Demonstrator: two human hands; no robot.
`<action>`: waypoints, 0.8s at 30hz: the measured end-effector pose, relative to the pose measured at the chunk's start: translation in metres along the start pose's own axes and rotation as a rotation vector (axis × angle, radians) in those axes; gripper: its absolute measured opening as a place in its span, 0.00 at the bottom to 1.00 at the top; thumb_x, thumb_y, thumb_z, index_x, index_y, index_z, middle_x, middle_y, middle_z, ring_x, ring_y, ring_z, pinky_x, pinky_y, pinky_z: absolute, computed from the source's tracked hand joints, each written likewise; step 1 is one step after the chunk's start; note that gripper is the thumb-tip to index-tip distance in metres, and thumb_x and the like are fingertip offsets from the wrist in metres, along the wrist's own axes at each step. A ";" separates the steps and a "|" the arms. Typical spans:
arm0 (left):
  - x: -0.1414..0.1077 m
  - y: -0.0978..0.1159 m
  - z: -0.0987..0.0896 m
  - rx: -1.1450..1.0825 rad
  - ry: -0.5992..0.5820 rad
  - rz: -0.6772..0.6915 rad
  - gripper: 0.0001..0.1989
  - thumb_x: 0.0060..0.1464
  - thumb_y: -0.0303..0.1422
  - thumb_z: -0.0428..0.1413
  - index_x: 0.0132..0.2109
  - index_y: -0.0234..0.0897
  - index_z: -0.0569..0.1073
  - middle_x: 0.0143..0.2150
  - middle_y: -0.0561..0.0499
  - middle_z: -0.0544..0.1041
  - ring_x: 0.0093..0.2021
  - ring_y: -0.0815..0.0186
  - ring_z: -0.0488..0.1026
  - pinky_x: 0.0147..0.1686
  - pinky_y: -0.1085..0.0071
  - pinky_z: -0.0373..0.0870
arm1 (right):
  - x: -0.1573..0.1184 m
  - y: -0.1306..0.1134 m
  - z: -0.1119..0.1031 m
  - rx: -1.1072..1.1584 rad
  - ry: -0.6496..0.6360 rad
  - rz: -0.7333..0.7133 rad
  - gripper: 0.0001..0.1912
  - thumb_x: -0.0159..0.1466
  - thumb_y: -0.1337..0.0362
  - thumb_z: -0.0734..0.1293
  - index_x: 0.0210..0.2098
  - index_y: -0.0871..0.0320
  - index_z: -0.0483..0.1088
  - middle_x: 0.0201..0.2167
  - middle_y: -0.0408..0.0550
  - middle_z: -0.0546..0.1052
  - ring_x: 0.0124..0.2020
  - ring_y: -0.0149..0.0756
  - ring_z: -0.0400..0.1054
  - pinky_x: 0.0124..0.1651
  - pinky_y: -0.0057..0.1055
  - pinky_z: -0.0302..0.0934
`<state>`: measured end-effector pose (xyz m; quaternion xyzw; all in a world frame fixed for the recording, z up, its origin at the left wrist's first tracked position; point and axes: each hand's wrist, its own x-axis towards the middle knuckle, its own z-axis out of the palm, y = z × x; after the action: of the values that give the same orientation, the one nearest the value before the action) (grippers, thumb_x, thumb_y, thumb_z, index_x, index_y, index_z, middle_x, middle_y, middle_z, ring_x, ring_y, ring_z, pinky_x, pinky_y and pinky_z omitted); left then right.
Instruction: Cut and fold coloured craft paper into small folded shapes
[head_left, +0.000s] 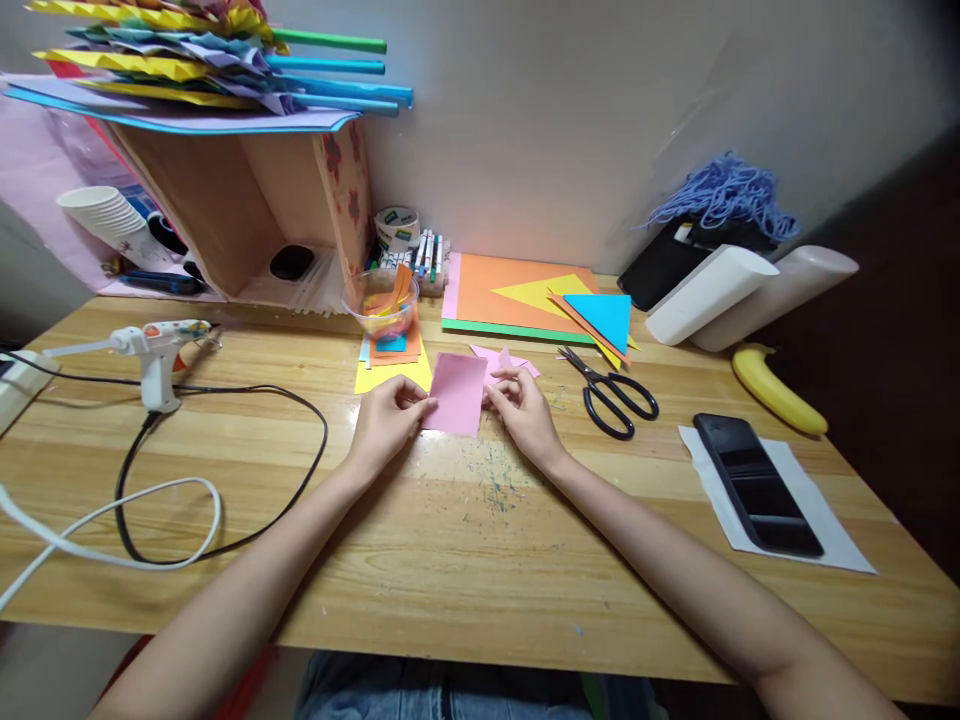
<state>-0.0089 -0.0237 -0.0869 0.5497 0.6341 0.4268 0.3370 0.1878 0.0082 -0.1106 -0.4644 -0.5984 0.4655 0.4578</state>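
A small pink paper square is held up at the middle of the wooden table. My left hand pinches its left edge between thumb and fingers. At the right edge, the thumb and fingertips of my right hand close on the paper. Pink paper scraps lie just behind, partly hidden by the square and my right hand. To the right rest black-handled scissors, blades slightly apart. Left of the square, yellow paper and smaller orange pieces are stacked under a clear plastic bowl of orange strips.
A white glue gun with looping cables stands left. Behind are a cardboard box, markers and coloured sheets. On the right are white rolls, a banana and a black phone on white paper.
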 end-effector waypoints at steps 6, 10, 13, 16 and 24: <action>0.004 -0.003 -0.001 -0.084 0.030 -0.079 0.11 0.39 0.37 0.61 0.27 0.34 0.70 0.23 0.53 0.72 0.21 0.70 0.67 0.22 0.75 0.61 | 0.001 0.002 0.001 0.070 -0.026 0.015 0.14 0.60 0.57 0.61 0.41 0.55 0.56 0.29 0.43 0.68 0.28 0.31 0.67 0.27 0.27 0.64; 0.006 -0.001 0.001 -0.266 -0.016 -0.124 0.12 0.39 0.36 0.61 0.29 0.33 0.68 0.22 0.54 0.71 0.21 0.71 0.68 0.23 0.74 0.63 | 0.001 0.002 0.002 0.130 -0.069 -0.009 0.14 0.59 0.58 0.62 0.42 0.55 0.56 0.32 0.43 0.68 0.30 0.31 0.68 0.34 0.32 0.67; 0.006 0.001 0.001 -0.285 -0.024 -0.108 0.12 0.40 0.36 0.60 0.30 0.33 0.68 0.22 0.54 0.71 0.21 0.71 0.69 0.22 0.75 0.63 | 0.001 0.000 0.003 0.114 -0.071 -0.032 0.15 0.59 0.59 0.63 0.43 0.55 0.57 0.33 0.45 0.68 0.33 0.32 0.68 0.36 0.33 0.67; 0.005 0.001 0.001 -0.254 -0.030 -0.079 0.12 0.40 0.36 0.60 0.30 0.34 0.68 0.23 0.55 0.71 0.21 0.71 0.68 0.22 0.75 0.62 | 0.000 -0.004 0.002 0.061 -0.079 -0.077 0.15 0.58 0.60 0.63 0.45 0.55 0.59 0.34 0.46 0.69 0.35 0.32 0.66 0.38 0.32 0.66; 0.003 -0.002 0.003 -0.184 -0.134 0.019 0.10 0.44 0.37 0.58 0.31 0.34 0.71 0.29 0.52 0.71 0.28 0.69 0.68 0.29 0.74 0.64 | -0.004 -0.013 0.000 -0.076 -0.090 -0.148 0.06 0.58 0.61 0.63 0.33 0.56 0.68 0.32 0.46 0.70 0.31 0.33 0.65 0.33 0.29 0.62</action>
<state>-0.0071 -0.0198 -0.0898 0.5498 0.5629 0.4486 0.4237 0.1866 0.0026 -0.0979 -0.4145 -0.6684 0.4277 0.4455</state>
